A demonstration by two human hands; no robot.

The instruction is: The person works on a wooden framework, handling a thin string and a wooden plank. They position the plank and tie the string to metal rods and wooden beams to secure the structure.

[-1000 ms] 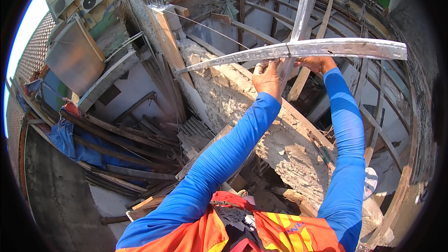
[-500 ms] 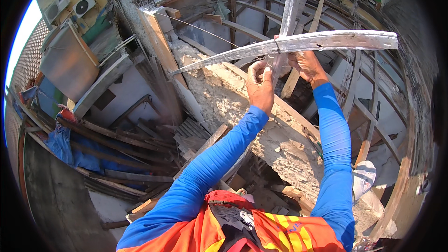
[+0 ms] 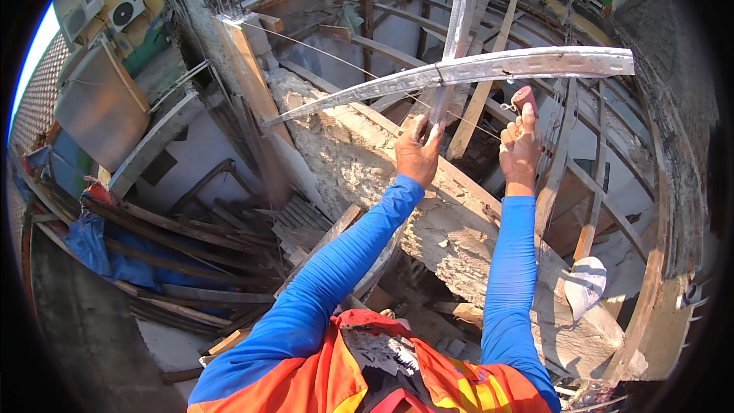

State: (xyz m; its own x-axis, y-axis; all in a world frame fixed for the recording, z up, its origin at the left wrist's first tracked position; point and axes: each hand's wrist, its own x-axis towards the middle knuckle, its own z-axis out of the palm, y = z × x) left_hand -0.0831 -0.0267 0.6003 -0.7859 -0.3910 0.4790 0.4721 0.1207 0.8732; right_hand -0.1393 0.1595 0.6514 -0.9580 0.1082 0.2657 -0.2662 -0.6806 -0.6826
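Channel of bright metal (image 3: 462, 11) has its lower end clamped in the left hand (image 3: 417, 157), seemingly to steady the curved metal strip (image 3: 535, 65) crossing just above that grip. Right of it, the right hand (image 3: 521, 154) pinches a reddish holder (image 3: 524, 98), perhaps tending the thin cord (image 3: 321, 53) nearby. Roof timbers (image 3: 489, 69) lie beyond both.

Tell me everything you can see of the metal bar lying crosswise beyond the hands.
The crosswise bar is long, silvery and apparently metal, with small marks along its face. Its right end is wide and blunt; leftward it narrows to a thin tip. It looks bowed, perhaps from the lens. It crosses over the other bar, with a thin dark band there. Neither left hand nor right hand touches it; whether its tip meets the board is unclear.
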